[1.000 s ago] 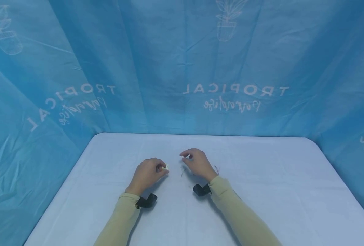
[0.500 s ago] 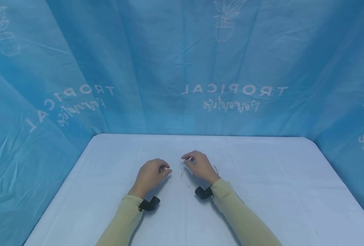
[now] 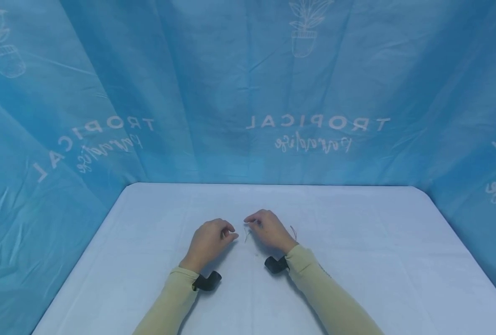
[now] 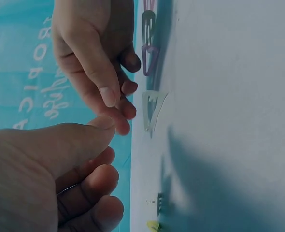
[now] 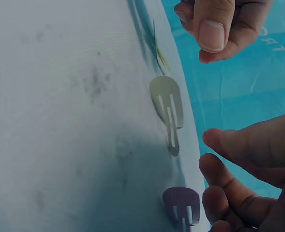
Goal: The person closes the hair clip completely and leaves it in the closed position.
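My left hand (image 3: 208, 244) hovers over the table's middle with loosely curved fingers, and no object shows between them. Facing it, my right hand (image 3: 271, 231) is held above the table, thumb and index finger apart and nothing between them in the right wrist view. A pale green snap hair clip (image 5: 169, 99) lies on the cloth between and below the hands. Nearer the right hand lies a purple clip (image 5: 182, 199). Past it, in the left wrist view, are a dark grey-green clip (image 4: 148, 24) and a pink clip (image 4: 149, 5).
Below my left hand, the left wrist view shows a yellow piece (image 4: 153, 225) and a small grey piece with short prongs (image 4: 159, 204). The white-covered table (image 3: 377, 260) ends at a blue printed curtain (image 3: 214, 93) behind and at the sides. Black cameras sit on both wrists.
One second ago my left hand pinched a pale clip; it no longer shows there. That hand has shifted slightly right. My right hand has come slightly down toward the table's near side.
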Motion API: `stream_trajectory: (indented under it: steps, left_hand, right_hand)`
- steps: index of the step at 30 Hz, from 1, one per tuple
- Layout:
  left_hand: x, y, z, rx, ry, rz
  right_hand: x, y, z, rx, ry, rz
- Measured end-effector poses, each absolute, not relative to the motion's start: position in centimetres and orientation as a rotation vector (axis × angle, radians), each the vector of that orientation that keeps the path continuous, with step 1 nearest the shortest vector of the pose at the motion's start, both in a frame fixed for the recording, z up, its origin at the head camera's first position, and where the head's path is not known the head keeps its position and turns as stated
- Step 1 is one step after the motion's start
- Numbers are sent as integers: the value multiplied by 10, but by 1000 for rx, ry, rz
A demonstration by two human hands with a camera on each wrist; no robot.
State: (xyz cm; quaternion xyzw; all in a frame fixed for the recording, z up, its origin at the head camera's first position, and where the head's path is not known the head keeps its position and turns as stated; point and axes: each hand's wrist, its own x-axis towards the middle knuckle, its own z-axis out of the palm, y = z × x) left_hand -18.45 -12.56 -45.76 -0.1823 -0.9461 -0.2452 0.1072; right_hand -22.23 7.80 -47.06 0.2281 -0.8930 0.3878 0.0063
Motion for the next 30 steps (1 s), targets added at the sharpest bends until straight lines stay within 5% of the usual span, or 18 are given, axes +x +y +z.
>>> stream_trajectory:
  steps: [30]
  left_hand:
    - [-175,-111,-469,-544,-2811,-678]
  right_hand:
    - [-214,77,-477,805,-2824,1061]
